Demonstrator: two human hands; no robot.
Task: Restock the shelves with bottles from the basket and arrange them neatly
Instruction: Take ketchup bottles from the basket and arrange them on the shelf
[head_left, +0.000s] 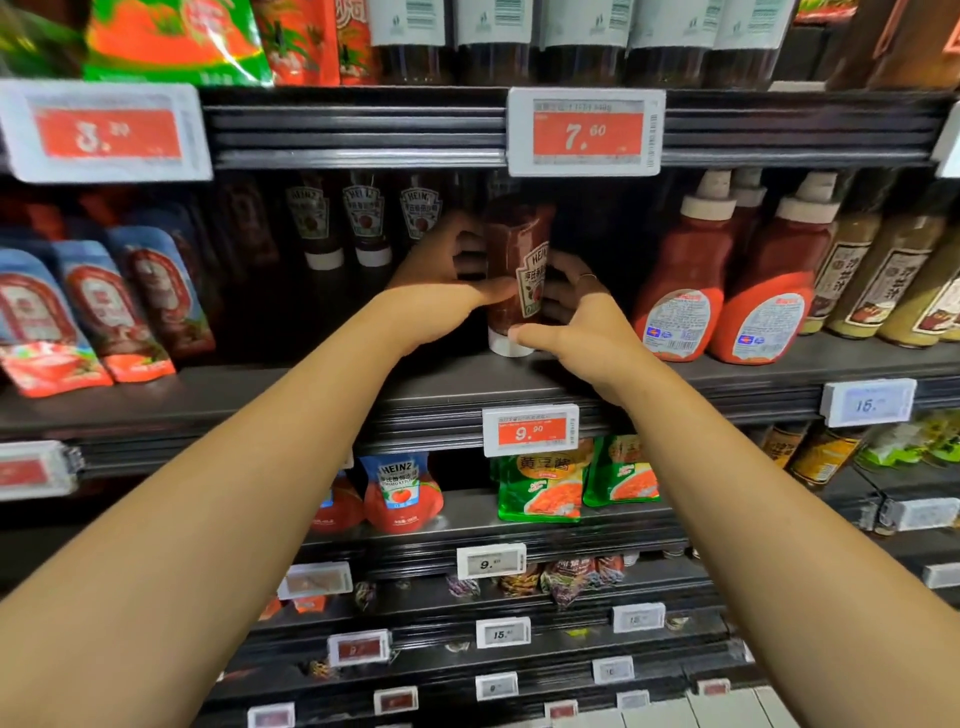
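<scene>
Head view: on the dark shelf (519, 384), both hands close round an upside-down ketchup bottle (517, 270), cap down among its row. Left hand (441, 291) wraps the body, right hand (576, 322) fingers steady label and cap. Full, top-heavy, slick plastic; best gripped mid-body.

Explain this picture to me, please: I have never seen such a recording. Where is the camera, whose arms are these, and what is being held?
There is no machine here. One wide-angle camera sits on a person's head, looking forward and down, so the two bare arms are the wearer's own. The left hand and right hand together grip a ketchup bottle, cap down, on a store shelf. Similar bottles stand further back to its left, red squeeze bottles to its right, and pouches at far left. Price tags hang on the shelf edges. No basket is in view.
</scene>
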